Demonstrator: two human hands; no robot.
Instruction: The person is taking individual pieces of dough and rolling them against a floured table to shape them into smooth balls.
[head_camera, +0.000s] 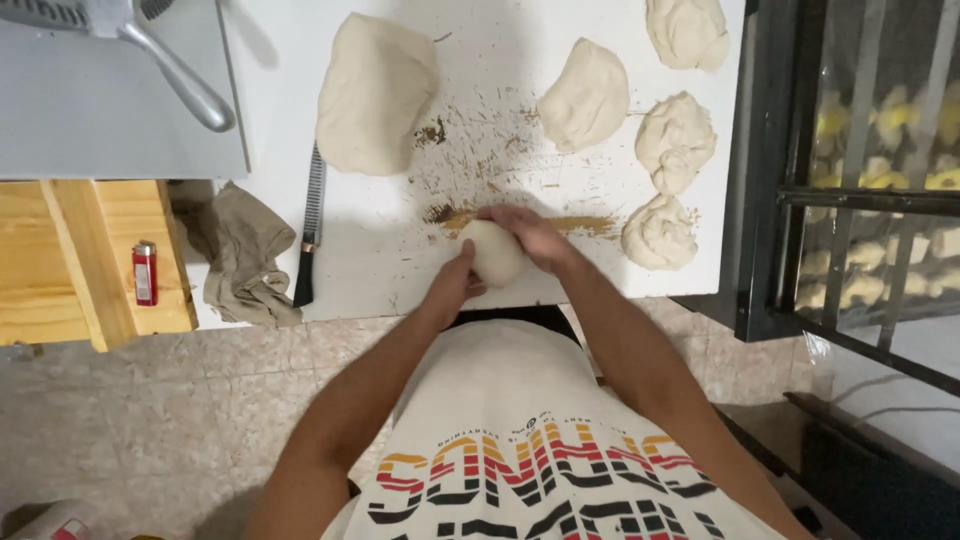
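A: Where is the dough ball (492, 252)?
B: At the near edge of the bench (380, 240). The left hand (452, 282) and right hand (528, 235) have fingers wrapped around it.
A: What's left?
B: One big lump (375, 92) and four small pieces (676, 140) look unshaped.

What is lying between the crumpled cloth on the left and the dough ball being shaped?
In the head view, a long dark knife lies on the white table between the crumpled cloth and the dough ball.
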